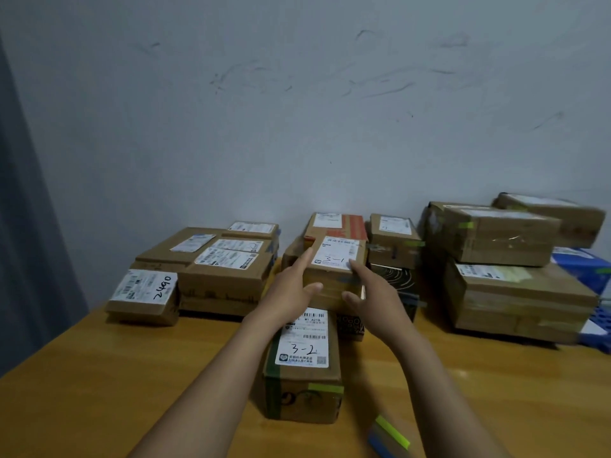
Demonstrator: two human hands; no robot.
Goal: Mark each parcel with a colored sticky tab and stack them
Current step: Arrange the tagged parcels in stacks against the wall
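Both hands hold a small cardboard parcel labelled "3-1" (334,271) at the middle of the table. My left hand (291,289) grips its left side and my right hand (373,292) grips its right side. Just in front stands another parcel labelled "3-2" (302,368), with a green sticky tab (325,388) on its near face. A strip of coloured sticky tabs (390,434), green and blue, lies on the table near my right forearm.
A wooden table (99,375) stands against a pale wall. At the left lie several parcels, one marked "2490" (143,297). At the right rises a stack of parcels (509,259) with green tabs beside a blue crate (591,269). More boxes (391,239) sit behind.
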